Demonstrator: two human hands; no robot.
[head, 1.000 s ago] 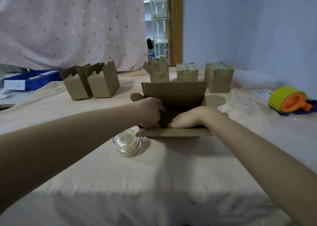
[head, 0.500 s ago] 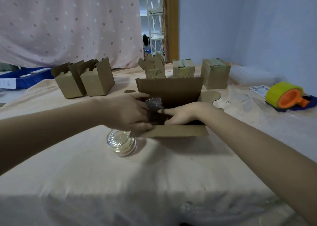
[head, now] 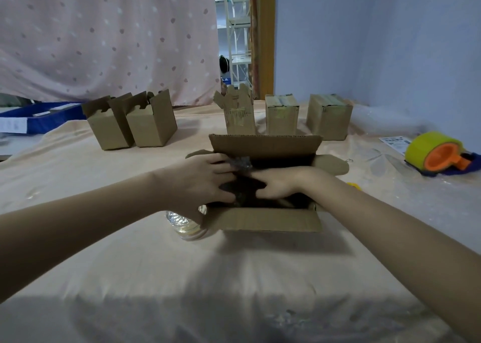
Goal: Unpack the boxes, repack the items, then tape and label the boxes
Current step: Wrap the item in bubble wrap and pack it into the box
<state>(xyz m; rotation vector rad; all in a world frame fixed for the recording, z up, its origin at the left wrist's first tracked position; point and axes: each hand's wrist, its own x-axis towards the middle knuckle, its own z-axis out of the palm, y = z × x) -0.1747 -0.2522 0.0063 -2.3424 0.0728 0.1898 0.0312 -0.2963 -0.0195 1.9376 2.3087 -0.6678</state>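
An open cardboard box (head: 268,219) sits in the middle of the table, its flaps spread out. A dark bubble-wrapped item (head: 240,163) sticks up from its left half. My left hand (head: 203,184) grips the item's left side, with fingers curled over its top and thumb below. My right hand (head: 279,186) reaches in from the right and holds the item's other side between fingers and thumb. The bottom of the box is hidden by my hands.
A clear glass jar (head: 186,227) stands by the box's left front corner, under my left wrist. Two open small boxes (head: 135,124) stand at the back left, three more (head: 282,115) behind. A yellow-orange tape dispenser (head: 437,155) and label sheet (head: 395,142) lie right; a blue tray (head: 39,117) lies far left.
My left hand came out of the box onto the wrapped item's left side. The item has risen above the box rim, between both hands.
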